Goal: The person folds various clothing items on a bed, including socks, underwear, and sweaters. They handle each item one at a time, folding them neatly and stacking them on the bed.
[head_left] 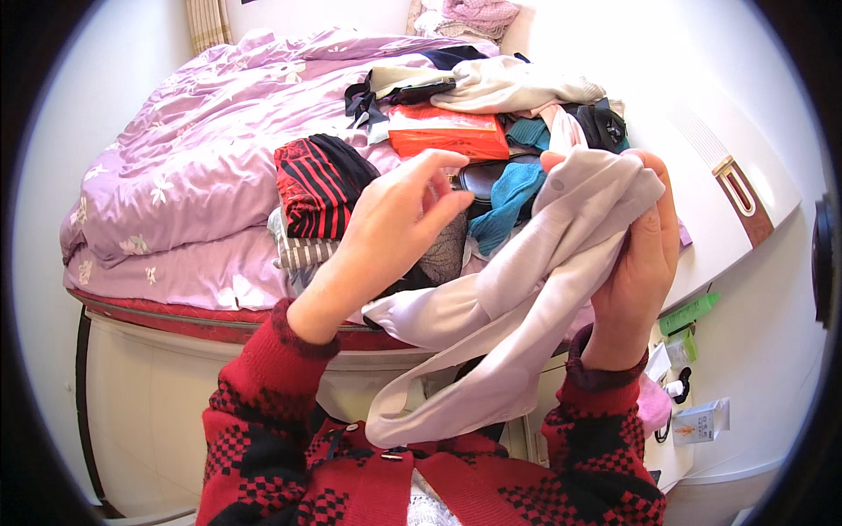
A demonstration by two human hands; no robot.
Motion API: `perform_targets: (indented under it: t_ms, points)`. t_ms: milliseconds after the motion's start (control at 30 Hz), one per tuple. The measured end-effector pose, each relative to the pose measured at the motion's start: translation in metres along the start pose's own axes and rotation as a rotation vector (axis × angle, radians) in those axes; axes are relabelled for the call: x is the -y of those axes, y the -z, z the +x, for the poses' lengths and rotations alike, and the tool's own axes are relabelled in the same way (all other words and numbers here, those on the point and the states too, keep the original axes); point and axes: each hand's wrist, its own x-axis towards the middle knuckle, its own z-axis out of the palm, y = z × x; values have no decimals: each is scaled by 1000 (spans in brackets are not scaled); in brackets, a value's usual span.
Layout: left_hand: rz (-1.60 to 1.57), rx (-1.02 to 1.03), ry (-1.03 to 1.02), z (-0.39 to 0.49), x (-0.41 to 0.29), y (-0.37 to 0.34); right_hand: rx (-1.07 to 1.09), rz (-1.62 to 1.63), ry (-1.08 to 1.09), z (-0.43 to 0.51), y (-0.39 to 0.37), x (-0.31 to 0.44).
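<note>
A pale beige, smooth fabric garment [520,302], perhaps a bra or camisole, hangs folded from my right hand [641,250], which grips its upper end. One of its straps or edges loops down towards my lap. My left hand [401,217] is raised to the left of the garment with curved fingers, thumb and forefinger apart, and nothing shows between them. Beyond that hand lies a folded stack with a red-and-black striped garment [316,197] on top. Teal knitted cloth [510,204] and a black case [483,177] show between my hands, partly hidden.
On the bed, a purple floral quilt [197,151] spreads left. An orange-red plastic package [447,131], a cream knit garment [513,85] and dark clothes lie heaped behind my hands. A white headboard-like panel [710,177] stands right, above a surface holding a green tube [689,313] and small packets.
</note>
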Motion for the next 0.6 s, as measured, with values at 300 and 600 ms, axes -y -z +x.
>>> perform_targets:
  t_ms: [300, 600]
  points:
    - [53, 245, 22, -43, -34, -9, -66, -465, 251, -10, -1, 9]
    - [-583, 97, 276, -37, -17, -14, -76, -614, 418, -6, 7, 12]
